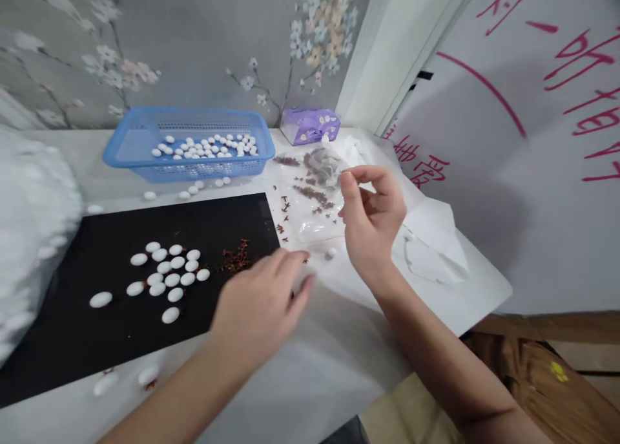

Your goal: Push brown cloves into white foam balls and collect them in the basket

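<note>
My left hand [259, 305] hovers at the right edge of a black mat [72, 340], with its fingers apart and holding nothing. Its fingertips are close to a clump of dried reddish-brown plant bits [236, 258]. A loose group of white oval pieces [172, 280] lies on the mat. My right hand [372, 221] is raised over a clear plastic bag [310, 227] with more brown bits scattered in and around it. Its thumb and forefinger nearly meet at the bag's edge, and I cannot tell whether they hold anything.
A blue plastic basket [109, 159] of white oval pieces stands at the back, with a few strays on the white table [339, 360]. Behind the bag are a purple tissue packet [310, 126] and white paper [431, 250]. A white fluffy mass [33, 237] bulges in at the left.
</note>
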{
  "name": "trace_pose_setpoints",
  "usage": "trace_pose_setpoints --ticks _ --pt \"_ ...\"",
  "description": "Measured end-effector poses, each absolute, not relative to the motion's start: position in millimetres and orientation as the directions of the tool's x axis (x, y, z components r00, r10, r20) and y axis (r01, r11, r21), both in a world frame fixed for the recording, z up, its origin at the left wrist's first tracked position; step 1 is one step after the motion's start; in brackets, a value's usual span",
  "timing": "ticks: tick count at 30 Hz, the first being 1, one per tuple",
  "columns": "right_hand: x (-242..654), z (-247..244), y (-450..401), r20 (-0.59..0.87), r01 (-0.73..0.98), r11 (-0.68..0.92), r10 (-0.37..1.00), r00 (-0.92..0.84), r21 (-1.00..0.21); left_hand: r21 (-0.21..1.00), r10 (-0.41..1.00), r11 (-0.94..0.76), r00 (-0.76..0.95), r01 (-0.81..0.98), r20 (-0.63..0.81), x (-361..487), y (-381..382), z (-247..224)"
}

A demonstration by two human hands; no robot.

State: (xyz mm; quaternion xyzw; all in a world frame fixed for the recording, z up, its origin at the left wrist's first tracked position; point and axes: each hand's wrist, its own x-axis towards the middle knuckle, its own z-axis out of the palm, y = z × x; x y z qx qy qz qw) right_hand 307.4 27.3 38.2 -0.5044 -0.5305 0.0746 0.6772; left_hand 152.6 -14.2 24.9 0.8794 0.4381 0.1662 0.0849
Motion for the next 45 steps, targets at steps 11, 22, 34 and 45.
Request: trace_pose_setpoints --ticks 11,22,34,45 --pt "234.1 -1.9 -35.6 0.649 0.343 0.802 0.597 -0.472 -0.489 0.099 0.898 -0.401 0.370 0.911 0.240 47.5 6.0 28.4" --pt "237.1 -11.8 -40.9 0.553 0.321 0.747 0.653 -0.517 -0.583 -0.019 0.876 -0.443 0.438 0.896 0.202 42.1 9.2 20.6" --pt "238.9 -8.6 -45.1 0.528 0.300 0.732 0.660 -0.535 -0.611 0.028 0.892 -0.443 0.437 0.896 0.116 35.7 10.8 20.6" --pt "240.5 -7.8 -43.6 0.468 0.310 0.670 0.712 -0.523 -0.674 0.102 0.944 -0.327 0.319 0.939 0.089 29.9 10.9 30.3"
